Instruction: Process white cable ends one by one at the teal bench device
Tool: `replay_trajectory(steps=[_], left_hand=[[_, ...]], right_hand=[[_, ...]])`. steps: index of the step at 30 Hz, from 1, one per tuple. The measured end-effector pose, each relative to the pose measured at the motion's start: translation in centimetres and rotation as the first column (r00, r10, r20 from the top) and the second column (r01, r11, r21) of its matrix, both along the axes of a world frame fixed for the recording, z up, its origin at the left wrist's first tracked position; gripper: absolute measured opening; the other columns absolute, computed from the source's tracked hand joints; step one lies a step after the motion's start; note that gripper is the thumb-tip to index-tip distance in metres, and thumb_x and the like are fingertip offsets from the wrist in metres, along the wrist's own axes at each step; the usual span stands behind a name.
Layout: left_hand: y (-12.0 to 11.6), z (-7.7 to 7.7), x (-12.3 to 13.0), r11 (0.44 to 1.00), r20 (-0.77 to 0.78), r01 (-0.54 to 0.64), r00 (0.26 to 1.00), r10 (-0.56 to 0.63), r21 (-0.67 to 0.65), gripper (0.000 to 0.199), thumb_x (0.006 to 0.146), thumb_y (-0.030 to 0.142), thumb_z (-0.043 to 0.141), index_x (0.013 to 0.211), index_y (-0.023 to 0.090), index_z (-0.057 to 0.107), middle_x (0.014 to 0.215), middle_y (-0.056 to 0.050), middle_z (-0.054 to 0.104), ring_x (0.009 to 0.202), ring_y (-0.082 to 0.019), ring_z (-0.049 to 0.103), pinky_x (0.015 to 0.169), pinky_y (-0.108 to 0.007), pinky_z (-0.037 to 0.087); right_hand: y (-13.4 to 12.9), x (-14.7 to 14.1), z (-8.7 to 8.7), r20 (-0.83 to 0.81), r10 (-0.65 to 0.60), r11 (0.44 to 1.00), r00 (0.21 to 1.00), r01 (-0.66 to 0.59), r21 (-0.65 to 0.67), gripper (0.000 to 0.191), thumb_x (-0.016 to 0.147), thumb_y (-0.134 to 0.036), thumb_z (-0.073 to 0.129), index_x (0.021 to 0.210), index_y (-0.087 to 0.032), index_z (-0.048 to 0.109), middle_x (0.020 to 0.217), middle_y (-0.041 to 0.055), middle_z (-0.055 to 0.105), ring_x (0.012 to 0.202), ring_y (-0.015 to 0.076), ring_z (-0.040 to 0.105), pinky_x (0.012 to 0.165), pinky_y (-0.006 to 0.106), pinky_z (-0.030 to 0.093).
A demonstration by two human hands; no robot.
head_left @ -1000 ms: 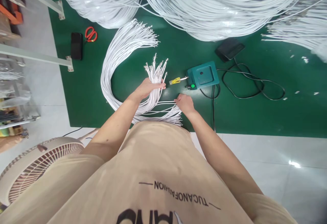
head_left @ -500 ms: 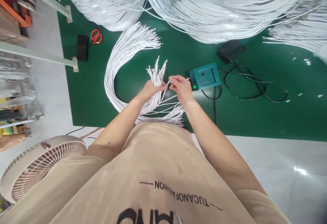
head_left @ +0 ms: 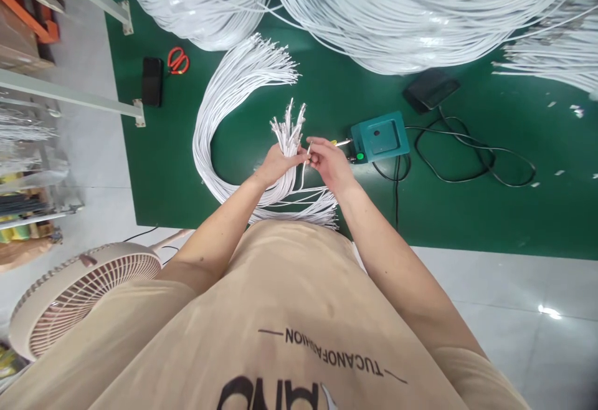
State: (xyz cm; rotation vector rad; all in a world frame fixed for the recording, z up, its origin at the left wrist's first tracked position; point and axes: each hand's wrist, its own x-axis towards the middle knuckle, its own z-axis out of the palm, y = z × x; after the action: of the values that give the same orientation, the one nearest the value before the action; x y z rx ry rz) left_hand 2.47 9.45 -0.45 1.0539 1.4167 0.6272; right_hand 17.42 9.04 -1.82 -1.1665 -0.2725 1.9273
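Poking past the left hand are white wires.

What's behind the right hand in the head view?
Past the right hand: a sliver of a yellow piece and a metal rod running toward the teal device. The hand covers the rest; the yellow piece's full shape can't be seen.

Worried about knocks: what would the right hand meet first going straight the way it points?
Beyond the single wire at its fingers, the right hand would probably meet the bundle of wires in the left hand, or the left hand itself; depth is unclear.
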Motion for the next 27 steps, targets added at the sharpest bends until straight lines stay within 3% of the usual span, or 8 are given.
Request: replay_trajectory(steps=[4,10,15,19,23,25,27], left_hand=[[0.1,-0.1,-0.1,0.999,0.052,0.032,0.998,-0.03,-0.029,0.032,0.062,0.033,0.079,0.081,0.013,0.062,0.077,-0.003,0.067,0.073,-0.014,0.062,0.076,-0.029,0.049],[0.1,0.5,0.0,0.998,0.177,0.026,0.984,-0.015,-0.06,0.038,0.062,0.029,0.08,0.091,0.013,0.061,0.077,-0.001,0.066,0.072,-0.013,0.063,0.078,-0.03,0.048],[0.4,1.4,-0.3,0.988,0.245,0.074,0.969,-0.039,-0.135,0.063,0.061,0.024,0.079,0.119,0.016,0.058,0.082,0.0,0.065,0.072,-0.012,0.063,0.078,-0.029,0.048],[0.6,1.5,-0.6,0.974,0.24,0.17,0.962,-0.131,-0.15,0.053,0.061,0.018,0.077,0.112,0.014,0.064,0.08,0.0,0.064,0.073,-0.013,0.064,0.079,-0.029,0.049],[0.7,1.3,-0.5,0.97,0.208,0.189,0.966,-0.156,-0.151,0.054,0.061,0.015,0.074,0.113,0.014,0.064,0.079,0.001,0.063,0.072,-0.012,0.063,0.081,-0.03,0.049],[0.7,1.2,-0.5,0.97,0.207,0.185,0.967,-0.15,-0.158,0.058,0.06,0.015,0.074,0.118,0.015,0.063,0.079,0.001,0.063,0.072,-0.012,0.063,0.08,-0.03,0.049],[0.8,1.2,-0.5,0.971,0.204,0.178,0.968,-0.144,-0.161,0.061,0.06,0.014,0.073,0.12,0.016,0.062,0.079,0.001,0.063,0.071,-0.012,0.063,0.078,-0.029,0.049]], right_hand=[[0.3,0.7,-0.2,0.17,0.077,0.983,0.982,-0.103,0.151,0.018,0.063,-0.026,0.07,0.08,-0.02,0.071,0.063,-0.006,0.06,0.056,0.0054,0.045,0.056,0.02,0.039],[0.4,1.0,-0.4,0.264,0.05,0.983,0.963,-0.094,0.157,0.02,0.058,-0.032,0.078,0.071,-0.019,0.071,0.068,-0.0026,0.066,0.059,0.0068,0.05,0.061,0.022,0.043],[0.0,1.0,-0.2,0.218,0.057,0.992,0.974,-0.08,0.1,0.022,0.056,-0.033,0.08,0.067,-0.018,0.068,0.064,-0.0019,0.065,0.058,0.0073,0.052,0.061,0.023,0.046],[0.2,1.3,0.1,0.18,0.15,0.986,0.972,-0.159,0.039,0.012,0.059,-0.023,0.073,0.061,-0.015,0.064,0.059,-0.0014,0.062,0.053,0.0064,0.049,0.057,0.022,0.044],[0.5,1.5,0.3,0.186,0.243,0.969,0.952,-0.229,-0.096,0.014,0.06,-0.016,0.062,0.05,-0.016,0.053,0.046,-0.0055,0.046,0.044,0.0053,0.039,0.051,0.022,0.042],[0.5,1.7,0.3,0.121,0.32,0.936,0.94,-0.293,-0.194,0.011,0.064,-0.018,0.058,0.053,-0.016,0.054,0.047,-0.0055,0.045,0.042,0.0055,0.035,0.05,0.024,0.042],[0.4,1.9,0.2,0.148,0.311,0.938,0.939,-0.278,-0.206,0.01,0.069,-0.024,0.058,0.064,-0.015,0.061,0.053,-0.0039,0.051,0.043,0.0061,0.038,0.051,0.024,0.043]])
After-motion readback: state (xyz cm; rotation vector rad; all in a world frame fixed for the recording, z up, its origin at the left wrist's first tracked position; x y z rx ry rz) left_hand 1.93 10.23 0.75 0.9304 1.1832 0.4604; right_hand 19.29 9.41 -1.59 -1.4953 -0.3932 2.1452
